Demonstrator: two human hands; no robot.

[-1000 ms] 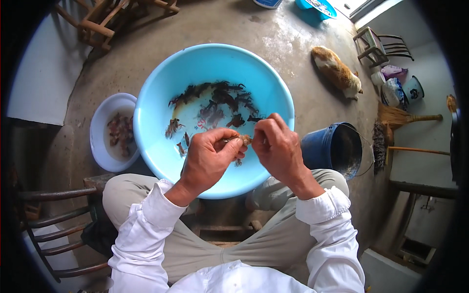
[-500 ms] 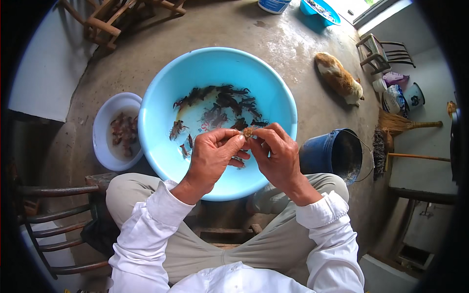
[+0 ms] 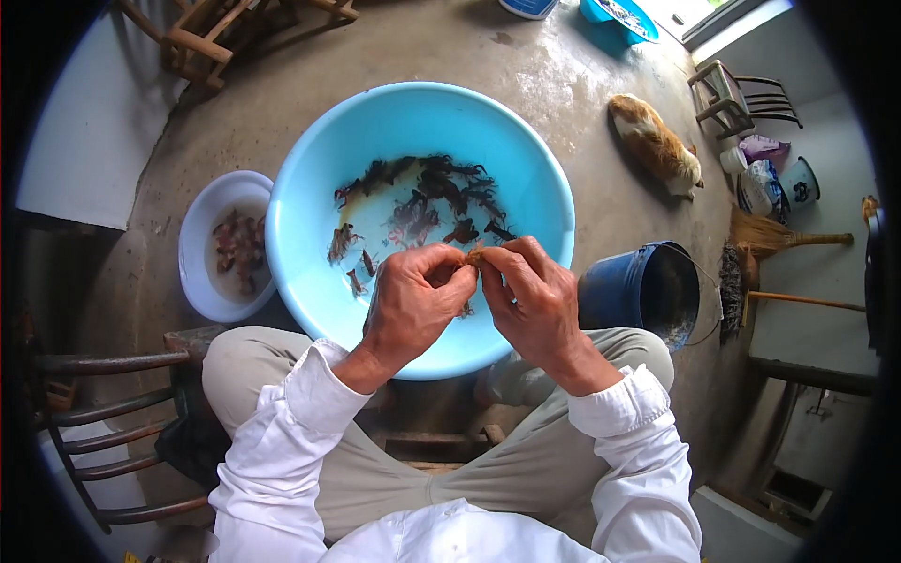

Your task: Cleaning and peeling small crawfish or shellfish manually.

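Over the near part of a big light-blue basin (image 3: 319, 159), my left hand (image 3: 413, 305) and my right hand (image 3: 535, 300) meet at the fingertips. Pinched between them is a small orange-brown crayfish (image 3: 475, 254), mostly hidden by thumbs and fingers. Both hands are closed on it. Several dark crayfish (image 3: 441, 183) lie in shallow brownish water in the basin, bunched toward its far side, with a few loose ones (image 3: 343, 244) to the left. The white basin (image 3: 195, 267) on the left holds a heap of reddish-brown crayfish pieces (image 3: 239, 244) in cloudy water.
A blue bucket (image 3: 615, 291) with a wire handle stands right of the basin. Beyond it an orange-and-white cat (image 3: 652, 145) is on the floor. Brooms (image 3: 765, 235) lean at the right wall. Wooden chairs (image 3: 113, 408) stand left and far. Another blue basin (image 3: 619, 21) sits by the doorway.
My left fingers have curled in closer around the crayfish, and it shows less than before. The view has shifted slightly; both hands stay over the basin.
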